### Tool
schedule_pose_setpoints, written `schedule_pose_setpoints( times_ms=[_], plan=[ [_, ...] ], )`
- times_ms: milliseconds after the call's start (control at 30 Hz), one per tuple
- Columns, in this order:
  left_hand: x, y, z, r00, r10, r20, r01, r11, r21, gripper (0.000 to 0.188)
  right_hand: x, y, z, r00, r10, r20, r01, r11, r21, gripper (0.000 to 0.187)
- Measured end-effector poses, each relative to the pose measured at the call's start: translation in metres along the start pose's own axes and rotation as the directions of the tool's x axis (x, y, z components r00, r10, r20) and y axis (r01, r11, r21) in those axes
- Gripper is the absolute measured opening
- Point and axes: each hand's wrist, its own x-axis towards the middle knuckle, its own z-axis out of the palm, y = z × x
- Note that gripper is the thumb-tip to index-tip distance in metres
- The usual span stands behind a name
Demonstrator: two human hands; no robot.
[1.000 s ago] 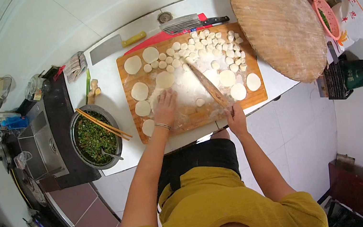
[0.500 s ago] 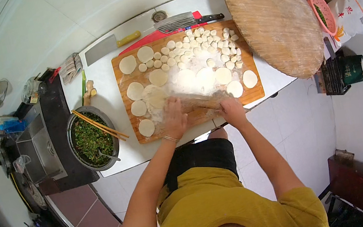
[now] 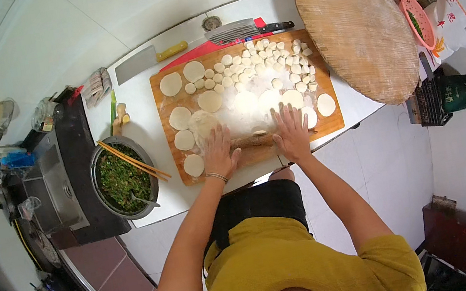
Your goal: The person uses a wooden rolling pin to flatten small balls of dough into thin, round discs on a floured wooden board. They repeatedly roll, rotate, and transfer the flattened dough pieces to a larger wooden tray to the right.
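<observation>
A floury wooden rolling pin (image 3: 252, 141) lies across the near part of the wooden board (image 3: 331, 100). My left hand (image 3: 220, 153) rests flat over its left end, fingers stretched forward. Over the other end lies my right hand (image 3: 292, 135), its fingers spread too. A small dough disc (image 3: 259, 133) shows just beyond the pin, between my hands. Rolled wrappers (image 3: 180, 118) line the board's left side, and a few more, such as one wrapper (image 3: 325, 105), lie at its right. Several small dough pieces (image 3: 276, 57) cover the far part, among loose flour.
A bowl of green filling (image 3: 121, 181) with chopsticks (image 3: 136, 159) and a spoon stands left of the board. Behind it lie a cleaver (image 3: 134, 65) and a knife (image 3: 231, 31). A large round wooden board (image 3: 356, 33) leans at the right, near a pink basket (image 3: 418, 19).
My right hand has opened from its grip on the rolling pin's end and now lies flat over it. The pin has levelled from a slant, and a small disc shows beyond it.
</observation>
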Motion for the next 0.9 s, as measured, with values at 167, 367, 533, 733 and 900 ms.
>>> schedule_pose_setpoints(
  times_ms=[167,367,533,733,900],
  plan=[
    [0.077,-0.014,0.01,0.975,-0.066,-0.212,0.083,0.994,0.074,0.074,0.06,0.002,0.013,0.988,0.113,-0.104,-0.125,0.986,-0.115,0.063],
    [0.024,-0.004,0.001,0.997,-0.008,-0.075,0.01,1.0,0.019,0.072,0.013,0.002,0.011,0.996,0.07,-0.048,-0.076,0.985,-0.153,0.063],
    [0.011,0.006,-0.005,0.977,-0.001,-0.213,-0.007,0.999,-0.036,0.07,-0.012,0.012,0.005,0.969,-0.182,0.167,0.162,0.979,0.124,0.045],
    [0.004,0.031,-0.007,0.959,-0.095,-0.267,-0.009,0.931,-0.365,0.054,-0.014,0.005,-0.027,0.993,-0.032,0.115,-0.028,0.875,0.484,0.021],
    [0.023,0.065,0.016,0.957,-0.281,0.067,0.181,0.404,-0.897,0.039,-0.024,0.005,-0.021,0.952,0.017,0.306,-0.226,0.715,0.662,0.03]
  ],
)
